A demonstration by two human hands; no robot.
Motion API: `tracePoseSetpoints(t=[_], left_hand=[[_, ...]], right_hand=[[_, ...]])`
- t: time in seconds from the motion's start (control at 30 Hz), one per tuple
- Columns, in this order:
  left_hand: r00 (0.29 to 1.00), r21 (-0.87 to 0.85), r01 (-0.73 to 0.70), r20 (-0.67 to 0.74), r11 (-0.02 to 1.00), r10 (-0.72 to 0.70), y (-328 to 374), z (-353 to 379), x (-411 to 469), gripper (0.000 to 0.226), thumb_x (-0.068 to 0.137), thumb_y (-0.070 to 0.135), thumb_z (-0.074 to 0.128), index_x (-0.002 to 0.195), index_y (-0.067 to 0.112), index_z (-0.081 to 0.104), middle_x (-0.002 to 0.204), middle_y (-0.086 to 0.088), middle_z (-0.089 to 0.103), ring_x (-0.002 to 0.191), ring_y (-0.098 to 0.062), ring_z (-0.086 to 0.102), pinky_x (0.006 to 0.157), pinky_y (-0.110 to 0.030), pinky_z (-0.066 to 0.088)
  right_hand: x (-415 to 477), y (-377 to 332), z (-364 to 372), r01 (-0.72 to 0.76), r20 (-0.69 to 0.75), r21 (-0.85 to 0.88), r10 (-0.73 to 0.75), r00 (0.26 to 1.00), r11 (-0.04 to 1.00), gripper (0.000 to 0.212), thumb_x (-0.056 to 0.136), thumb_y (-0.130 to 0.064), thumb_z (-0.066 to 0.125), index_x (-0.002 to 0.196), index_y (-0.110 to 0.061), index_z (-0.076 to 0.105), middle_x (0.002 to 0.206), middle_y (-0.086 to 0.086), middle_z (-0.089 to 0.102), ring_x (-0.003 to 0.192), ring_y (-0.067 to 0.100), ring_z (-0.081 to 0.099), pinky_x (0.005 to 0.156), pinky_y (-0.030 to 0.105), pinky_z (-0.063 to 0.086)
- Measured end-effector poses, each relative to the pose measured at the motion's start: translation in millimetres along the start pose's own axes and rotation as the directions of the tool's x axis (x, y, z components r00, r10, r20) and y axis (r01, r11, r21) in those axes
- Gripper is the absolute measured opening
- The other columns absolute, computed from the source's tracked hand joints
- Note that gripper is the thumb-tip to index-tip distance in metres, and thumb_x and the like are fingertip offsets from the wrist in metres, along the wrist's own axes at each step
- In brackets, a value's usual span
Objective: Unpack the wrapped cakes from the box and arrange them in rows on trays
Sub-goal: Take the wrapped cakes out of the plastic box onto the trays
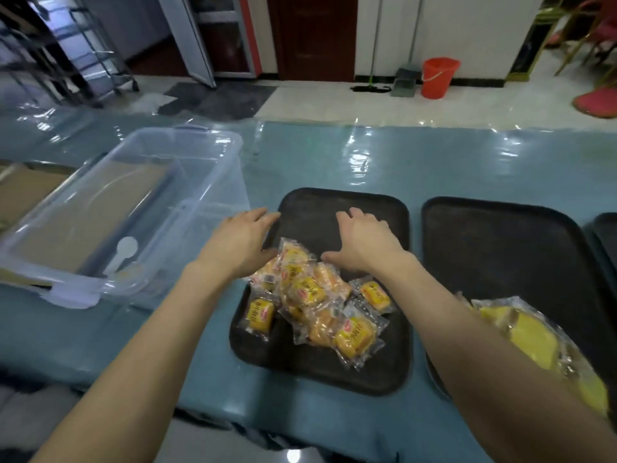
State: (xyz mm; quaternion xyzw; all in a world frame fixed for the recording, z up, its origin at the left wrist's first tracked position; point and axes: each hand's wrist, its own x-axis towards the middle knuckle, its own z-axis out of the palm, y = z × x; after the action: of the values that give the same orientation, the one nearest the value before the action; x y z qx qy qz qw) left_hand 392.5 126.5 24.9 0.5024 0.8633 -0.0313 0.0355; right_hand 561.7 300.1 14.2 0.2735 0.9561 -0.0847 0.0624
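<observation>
So, both hands are down over the near tray [394, 215], palms down, nothing gripped in either. Left hand [238, 243] sits at the tray's left rim, fingers spread & flat, thumb tip touching the top of the cake pile [310, 295]. Right hand [364, 240] is on the bare tray surface just beyond the pile, fingers splayed, thumb reaching back toward the nearest wrapper. Looks like a bracketing pose: one hand each side of the heap's far end, prob. to spread it out or pull single packs off the top.

The wrapped cakes lie just below/behind both hands, toward the wrists, in a loose overlapping heap, not in rows yet. One pack [260, 314] lies apart under the left forearm near the tray's left edge; another [375, 295] sits beside the right wrist. The far part of the tray under the fingers is bare, so that's likely where row 1 goes.

To the left of the left hand is the clear plastic box [213, 182]; no cakes visible inside, w/ a brown cardboard sheet showing through it. To the right of the right arm is a 2nd tray [500, 248], mostly bare, w/ more yellow wrapped packs [531, 332] at its near edge, partly hidden by the forearm. Another tray's edge [606, 225] shows further right.

Judgement: unpacking looks done or nearly so, arranging barely begun.
</observation>
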Motion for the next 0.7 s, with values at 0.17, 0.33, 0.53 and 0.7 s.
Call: tracePoseSetpoints(t=[0.17,0.33,0.53,0.7], left_hand=[[0.999,0.004,0.001,-0.046,1.0,0.0,-63.3,-20.5,11.5,0.081,0.098,0.05,0.072,0.167,0.025,0.038,0.173,-0.007,0.036,0.154,-0.033,0.042,0.123,-0.049,0.038],[0.994,-0.04,-0.011,-0.113,0.999,0.007,-143.0,-31.8,24.6,0.08,0.099,0.054,0.07,0.167,0.027,0.037,0.174,-0.005,0.036,0.153,-0.032,0.043,0.122,-0.05,0.039],[0.985,-0.125,-0.111,-0.147,0.986,0.092,-265.7,-32.2,39.8,0.076,0.1,0.05,0.072,0.164,0.022,0.043,0.169,-0.005,0.043,0.152,-0.029,0.045,0.122,-0.047,0.04],[0.992,-0.126,-0.124,-0.005,0.984,0.125,-360.2,-10.1,46.0,0.076,0.101,0.048,0.072,0.164,0.017,0.042,0.166,-0.008,0.047,0.151,-0.03,0.044,0.122,-0.042,0.036]], right_hand=[[41.2,-60.7,-12.1,0.048,-0.028,0.005,-0.048,0.998,0.999,0.089,0.091,-0.067,0.07,0.156,-0.013,0.041,0.151,0.016,0.05,0.136,0.039,0.052,0.11,0.059,0.046],[82.1,-131.3,-23.4,0.066,-0.07,0.008,-0.065,0.995,0.998,0.083,0.087,-0.067,0.072,0.146,-0.014,0.049,0.14,0.014,0.056,0.128,0.038,0.055,0.106,0.057,0.048],[126.0,-236.4,-35.5,-0.009,-0.235,0.135,0.04,0.971,0.991,0.062,0.096,-0.051,0.068,0.142,-0.011,0.056,0.134,0.014,0.06,0.122,0.036,0.059,0.101,0.05,0.051],[160.6,-324.4,-22.1,-0.016,-0.193,0.177,0.051,0.98,0.984,0.055,0.099,-0.046,0.066,0.139,-0.01,0.057,0.137,0.013,0.06,0.124,0.036,0.059,0.102,0.049,0.051]])
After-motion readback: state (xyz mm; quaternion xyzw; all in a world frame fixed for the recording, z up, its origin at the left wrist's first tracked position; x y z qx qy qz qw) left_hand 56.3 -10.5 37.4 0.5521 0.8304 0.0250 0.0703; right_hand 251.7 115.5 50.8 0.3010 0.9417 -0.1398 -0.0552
